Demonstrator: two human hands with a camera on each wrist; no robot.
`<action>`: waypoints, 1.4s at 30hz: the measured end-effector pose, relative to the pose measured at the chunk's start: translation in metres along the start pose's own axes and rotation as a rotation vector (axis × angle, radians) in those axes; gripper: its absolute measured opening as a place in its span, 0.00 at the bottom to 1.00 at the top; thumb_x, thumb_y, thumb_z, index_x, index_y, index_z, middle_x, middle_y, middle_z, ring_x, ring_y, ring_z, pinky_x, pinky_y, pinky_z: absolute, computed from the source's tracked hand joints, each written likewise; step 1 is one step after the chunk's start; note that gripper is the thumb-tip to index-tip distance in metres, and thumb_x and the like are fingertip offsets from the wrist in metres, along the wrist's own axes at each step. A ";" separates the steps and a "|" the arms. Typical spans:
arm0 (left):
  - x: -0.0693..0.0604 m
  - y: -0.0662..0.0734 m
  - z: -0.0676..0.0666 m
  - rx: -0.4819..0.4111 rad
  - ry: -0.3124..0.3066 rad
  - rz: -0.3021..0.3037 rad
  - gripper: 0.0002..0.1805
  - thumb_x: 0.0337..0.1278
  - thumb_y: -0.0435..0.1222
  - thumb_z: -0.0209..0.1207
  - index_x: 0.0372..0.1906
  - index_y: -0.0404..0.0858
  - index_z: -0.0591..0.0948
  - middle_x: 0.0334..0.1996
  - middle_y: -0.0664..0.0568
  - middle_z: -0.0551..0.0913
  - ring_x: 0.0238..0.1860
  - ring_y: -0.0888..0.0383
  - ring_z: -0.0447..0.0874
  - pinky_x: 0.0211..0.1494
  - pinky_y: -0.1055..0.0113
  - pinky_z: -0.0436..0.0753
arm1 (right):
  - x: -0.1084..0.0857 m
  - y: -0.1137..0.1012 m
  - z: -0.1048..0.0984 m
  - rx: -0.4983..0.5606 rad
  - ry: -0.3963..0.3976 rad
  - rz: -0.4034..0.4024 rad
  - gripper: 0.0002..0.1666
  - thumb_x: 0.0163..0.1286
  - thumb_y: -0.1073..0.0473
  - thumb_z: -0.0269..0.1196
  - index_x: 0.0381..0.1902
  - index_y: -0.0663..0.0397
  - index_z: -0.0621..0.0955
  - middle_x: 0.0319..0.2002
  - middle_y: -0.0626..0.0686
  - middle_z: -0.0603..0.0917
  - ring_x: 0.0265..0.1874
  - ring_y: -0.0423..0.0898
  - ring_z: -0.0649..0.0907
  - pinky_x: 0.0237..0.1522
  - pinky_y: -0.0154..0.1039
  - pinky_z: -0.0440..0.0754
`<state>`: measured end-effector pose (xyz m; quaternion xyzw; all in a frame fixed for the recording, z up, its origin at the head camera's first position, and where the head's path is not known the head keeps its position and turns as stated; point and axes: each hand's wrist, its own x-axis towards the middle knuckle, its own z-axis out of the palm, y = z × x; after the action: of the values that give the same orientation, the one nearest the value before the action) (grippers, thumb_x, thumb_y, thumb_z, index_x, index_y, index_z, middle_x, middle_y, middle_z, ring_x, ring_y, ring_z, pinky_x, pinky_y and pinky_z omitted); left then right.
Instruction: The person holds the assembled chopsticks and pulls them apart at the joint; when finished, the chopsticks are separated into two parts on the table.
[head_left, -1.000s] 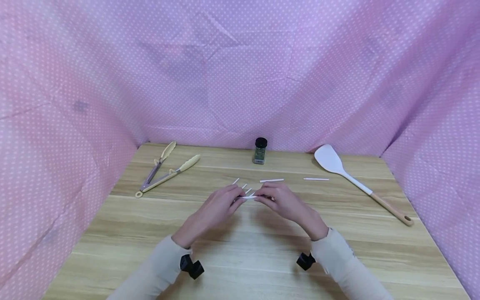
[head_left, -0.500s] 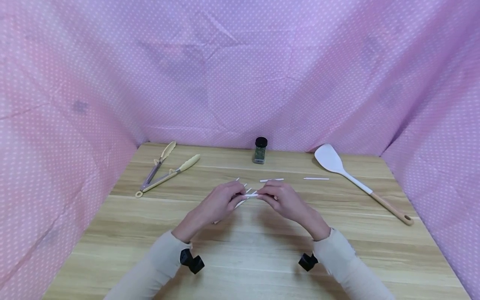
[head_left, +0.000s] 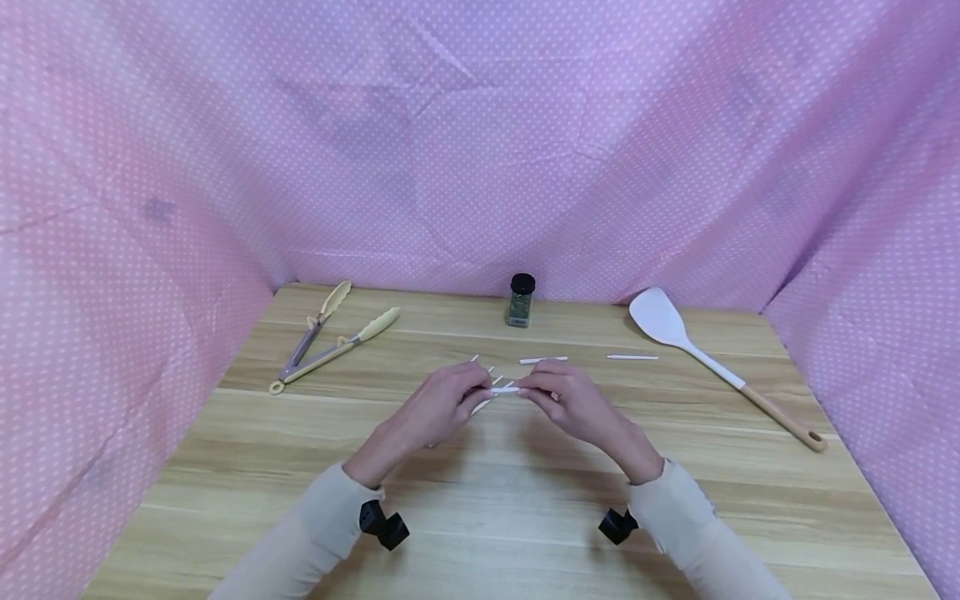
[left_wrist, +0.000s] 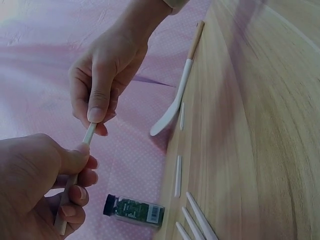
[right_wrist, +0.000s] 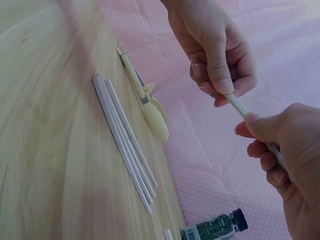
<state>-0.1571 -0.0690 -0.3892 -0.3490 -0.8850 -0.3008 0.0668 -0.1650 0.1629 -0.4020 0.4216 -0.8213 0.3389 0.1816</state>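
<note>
Right hand (head_left: 573,406) edged away from left hand (head_left: 446,404), baring slightly more stick (head_left: 506,390) | both pinched it, thumbs to fingers | stick lay above desk (head_left: 502,517), toward far edge | two-handed handling, I judged, was under way

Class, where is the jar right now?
In the head view, the jar stands upright near the far edge of the table, beyond the left hand and right hand, between the tongs at left and spatula at right.

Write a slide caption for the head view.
Left hand and right hand hold a white stick above a wooden table, tongs, jar and spatula nearby.
</note>
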 end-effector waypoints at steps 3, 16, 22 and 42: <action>0.000 0.000 0.000 -0.001 0.005 0.005 0.03 0.62 0.34 0.59 0.32 0.43 0.80 0.26 0.61 0.72 0.27 0.65 0.68 0.32 0.72 0.70 | -0.001 0.001 0.000 -0.008 0.004 -0.007 0.05 0.62 0.64 0.66 0.35 0.57 0.87 0.31 0.47 0.84 0.29 0.37 0.75 0.33 0.26 0.71; -0.001 -0.002 -0.001 -0.009 0.029 0.024 0.02 0.61 0.34 0.60 0.33 0.42 0.81 0.26 0.62 0.73 0.26 0.66 0.68 0.31 0.73 0.69 | -0.002 0.000 0.000 0.009 0.054 -0.022 0.06 0.59 0.67 0.67 0.35 0.56 0.87 0.29 0.46 0.83 0.29 0.38 0.74 0.33 0.25 0.69; -0.002 -0.003 -0.001 -0.028 0.038 0.029 0.02 0.60 0.34 0.60 0.32 0.42 0.81 0.26 0.61 0.74 0.27 0.66 0.69 0.31 0.72 0.70 | -0.003 0.000 0.000 0.016 0.063 -0.014 0.05 0.59 0.67 0.67 0.34 0.59 0.87 0.29 0.46 0.83 0.29 0.38 0.74 0.32 0.25 0.69; -0.001 -0.005 -0.008 0.010 0.044 0.027 0.04 0.60 0.34 0.61 0.31 0.45 0.80 0.25 0.62 0.75 0.26 0.66 0.70 0.31 0.73 0.71 | -0.003 0.003 -0.004 0.042 0.070 0.019 0.04 0.59 0.67 0.67 0.33 0.59 0.87 0.29 0.47 0.84 0.28 0.36 0.73 0.26 0.23 0.68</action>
<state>-0.1601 -0.0772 -0.3857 -0.3538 -0.8801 -0.3030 0.0919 -0.1657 0.1686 -0.4027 0.4054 -0.8111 0.3722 0.1982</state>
